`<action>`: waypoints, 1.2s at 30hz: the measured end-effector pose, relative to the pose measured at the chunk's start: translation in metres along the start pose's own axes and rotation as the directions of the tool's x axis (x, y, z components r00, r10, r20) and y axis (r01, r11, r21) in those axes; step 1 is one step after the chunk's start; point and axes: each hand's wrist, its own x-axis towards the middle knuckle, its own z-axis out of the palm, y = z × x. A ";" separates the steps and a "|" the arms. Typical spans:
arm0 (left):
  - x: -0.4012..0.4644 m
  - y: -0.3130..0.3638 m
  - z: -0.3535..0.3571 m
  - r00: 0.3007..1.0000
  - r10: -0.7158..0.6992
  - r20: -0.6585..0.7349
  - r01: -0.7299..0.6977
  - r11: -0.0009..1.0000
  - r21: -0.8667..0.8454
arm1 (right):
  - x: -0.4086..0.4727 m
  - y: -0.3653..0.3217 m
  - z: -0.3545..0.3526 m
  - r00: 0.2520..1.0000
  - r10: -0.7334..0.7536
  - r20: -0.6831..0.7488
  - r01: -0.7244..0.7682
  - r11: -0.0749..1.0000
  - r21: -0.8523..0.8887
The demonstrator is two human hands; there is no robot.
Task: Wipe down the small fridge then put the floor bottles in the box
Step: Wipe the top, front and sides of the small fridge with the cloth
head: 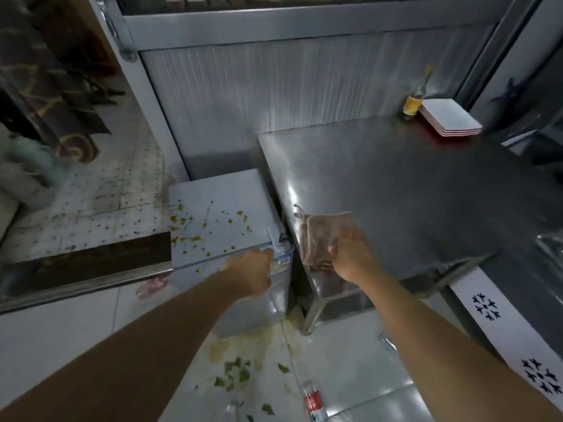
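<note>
Pinkish cloth (324,236) gripped by right hand (353,254) over steel table (411,184); left hand (251,272), fingers curled, grasp unclear, at spattered small fridge (219,214).

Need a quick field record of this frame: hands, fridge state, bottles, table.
left hand: at front top edge of small white fridge, grip unclear
right hand: grips beige cloth at steel table edge
fridge top: yellow-orange spatter, unwiped
floor: red-label plastic bottle, pink-tinted bottle, green leaf scraps
table: glass bottle, stacked white trays

No legible text anywhere.
</note>
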 end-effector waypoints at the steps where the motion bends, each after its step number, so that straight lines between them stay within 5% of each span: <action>1: 0.009 -0.003 -0.001 1.000 -0.013 0.009 0.013 1.000 0.010 | 0.011 -0.001 0.003 1.000 0.008 -0.015 -0.008 1.000 -0.003; 9: 0.054 -0.040 0.010 0.999 -0.049 -0.001 0.049 0.999 0.009 | 0.040 -0.010 0.033 0.998 0.017 -0.057 -0.027 0.982 -0.188; 14: 0.064 -0.063 0.007 0.999 -0.032 0.030 0.032 0.999 0.001 | 0.044 -0.025 0.043 0.986 -0.018 -0.165 -0.007 0.988 -0.152; 19: 0.070 -0.101 -0.008 1.000 -0.004 0.024 0.004 1.000 -0.012 | 0.053 -0.049 0.042 0.990 0.056 -0.127 -0.057 0.998 -0.006; 24: 0.083 -0.153 -0.032 0.996 0.059 0.065 -0.059 0.998 0.002 | 0.059 -0.113 0.049 0.975 -0.049 -0.217 0.044 0.999 -0.025; 28: 0.106 -0.200 -0.045 0.990 0.133 0.054 -0.135 0.990 0.028 | 0.076 -0.167 0.068 0.958 0.006 -0.286 0.031 0.992 0.126; 36: 0.155 -0.258 -0.024 0.984 0.178 0.013 -0.179 0.982 0.067 | 0.117 -0.201 0.140 0.975 0.050 -0.215 -0.062 0.997 -0.046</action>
